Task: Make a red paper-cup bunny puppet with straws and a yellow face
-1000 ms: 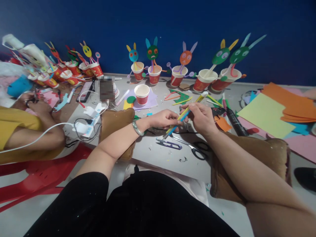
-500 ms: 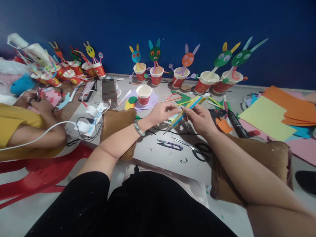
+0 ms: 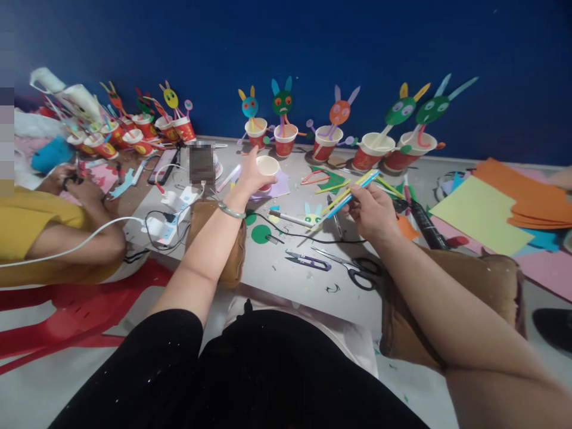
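My left hand point(image 3: 251, 177), with a bangle at the wrist, is at the left side of a red and white paper cup point(image 3: 269, 167). Its thumb points up and away from the fingers, and part of the cup is hidden behind the hand. In my right hand point(image 3: 372, 211) is a bundle of long thin blue and yellow strips point(image 3: 345, 199), pinched near the upper end and slanting down to the left. Beneath them lie a marker point(image 3: 290, 218) and a pale cut-out face with blue ears point(image 3: 313, 218). Nearer to me are purple thread snips point(image 3: 308, 260) and black-handled scissors point(image 3: 363, 277).
Paper cups with rabbit-like figures, such as an orange one point(image 3: 339, 112), line the blue wall. Coloured paper sheets point(image 3: 487, 214) and a black glue gun point(image 3: 426, 223) are at the right. A power strip point(image 3: 176, 217) with cables and a co-worker's arm point(image 3: 84, 223) are at the left.
My left hand has left the strips and moved left to the paper cup. The right hand keeps the strips alone. The marker and green circles on the table are now uncovered.
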{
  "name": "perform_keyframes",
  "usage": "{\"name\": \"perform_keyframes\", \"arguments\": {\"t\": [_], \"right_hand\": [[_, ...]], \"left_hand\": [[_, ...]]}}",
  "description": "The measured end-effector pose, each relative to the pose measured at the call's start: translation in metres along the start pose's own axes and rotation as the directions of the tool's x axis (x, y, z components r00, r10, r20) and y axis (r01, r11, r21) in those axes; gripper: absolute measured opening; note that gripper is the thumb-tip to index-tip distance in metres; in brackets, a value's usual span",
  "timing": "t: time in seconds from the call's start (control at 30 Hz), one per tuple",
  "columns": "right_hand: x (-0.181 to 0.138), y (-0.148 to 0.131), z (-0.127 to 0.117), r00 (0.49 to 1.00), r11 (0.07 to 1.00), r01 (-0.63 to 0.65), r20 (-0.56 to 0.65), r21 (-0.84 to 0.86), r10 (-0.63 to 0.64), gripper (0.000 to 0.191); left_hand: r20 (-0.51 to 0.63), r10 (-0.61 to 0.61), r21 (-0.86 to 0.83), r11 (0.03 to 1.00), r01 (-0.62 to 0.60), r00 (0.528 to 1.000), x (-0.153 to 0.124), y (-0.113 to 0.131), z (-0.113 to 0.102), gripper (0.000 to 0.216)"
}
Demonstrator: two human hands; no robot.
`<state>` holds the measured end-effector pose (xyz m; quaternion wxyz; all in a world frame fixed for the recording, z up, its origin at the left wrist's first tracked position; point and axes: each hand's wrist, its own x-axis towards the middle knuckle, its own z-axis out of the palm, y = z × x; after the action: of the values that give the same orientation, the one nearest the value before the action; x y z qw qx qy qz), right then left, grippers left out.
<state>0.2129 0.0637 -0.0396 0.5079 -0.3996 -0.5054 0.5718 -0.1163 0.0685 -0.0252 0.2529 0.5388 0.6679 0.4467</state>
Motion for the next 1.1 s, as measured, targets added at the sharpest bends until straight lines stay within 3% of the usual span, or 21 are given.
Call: {"name": "perform_keyframes", "arguments": {"t": [0.1, 0.2, 0.3, 0.4, 0.47, 0.6, 0.7, 0.87, 1.0, 1.1], "right_hand": [[0.001, -0.001, -0.001, 1.0, 1.0, -0.003, -0.015, 0.015, 0.003, 0.053], [0.002, -0.007, -0.003, 0.999, 1.0, -0.008, -0.034, 0.028, 0.009, 0.057], [0.001, -0.018, -0.005, 0.999, 0.999, 0.008, -0.052, 0.037, -0.006, 0.061], [-0.002, -0.032, -0.004, 0.986, 0.99, 0.127, -0.119, 0.057, -0.12, 0.06], [-0.006, -0.041, -0.001, 0.938, 0.957, 0.285, -0.22, 0.058, -0.266, 0.058], [-0.019, -0.051, 0.007, 0.764, 0.83, 0.551, -0.35, -0.083, -0.542, 0.059], [-0.033, -0.052, 0.007, 0.684, 0.733, 0.601, -0.269, -0.319, -0.678, 0.051], [-0.048, -0.049, 0.001, 0.579, 0.438, 0.694, 0.081, -0.572, -0.812, 0.021], [-0.05, -0.044, 0.002, 0.574, 0.392, 0.712, 0.16, -0.582, -0.803, 0.02], [-0.048, -0.039, 0.003, 0.497, 0.3, 0.785, 0.261, -0.542, -0.828, 0.011]], "left_hand": [[-0.02, 0.044, 0.046, 0.998, -0.043, 0.999, -0.004, 0.005, 0.003, 0.115], [-0.03, 0.166, 0.034, 0.986, -0.165, 0.986, -0.01, 0.012, 0.009, 0.11], [0.048, 0.343, 0.009, 0.939, -0.344, 0.938, -0.02, 0.022, 0.02, 0.116], [0.173, 0.47, -0.034, 0.881, -0.472, 0.865, -0.037, 0.033, 0.035, 0.118], [0.222, 0.525, -0.048, 0.848, -0.529, 0.822, -0.049, 0.039, 0.045, 0.115], [0.264, 0.569, -0.149, 0.822, -0.55, 0.779, -0.069, 0.05, 0.058, 0.112], [0.282, 0.528, -0.197, 0.849, -0.491, 0.801, -0.078, 0.057, 0.061, 0.11], [0.254, 0.519, -0.181, 0.854, -0.487, 0.816, -0.085, 0.057, 0.065, 0.11], [0.146, 0.685, -0.161, 0.729, -0.666, 0.714, -0.08, 0.04, 0.075, 0.1], [0.113, 0.774, -0.088, 0.633, -0.769, 0.624, -0.074, 0.029, 0.081, 0.101]]}}
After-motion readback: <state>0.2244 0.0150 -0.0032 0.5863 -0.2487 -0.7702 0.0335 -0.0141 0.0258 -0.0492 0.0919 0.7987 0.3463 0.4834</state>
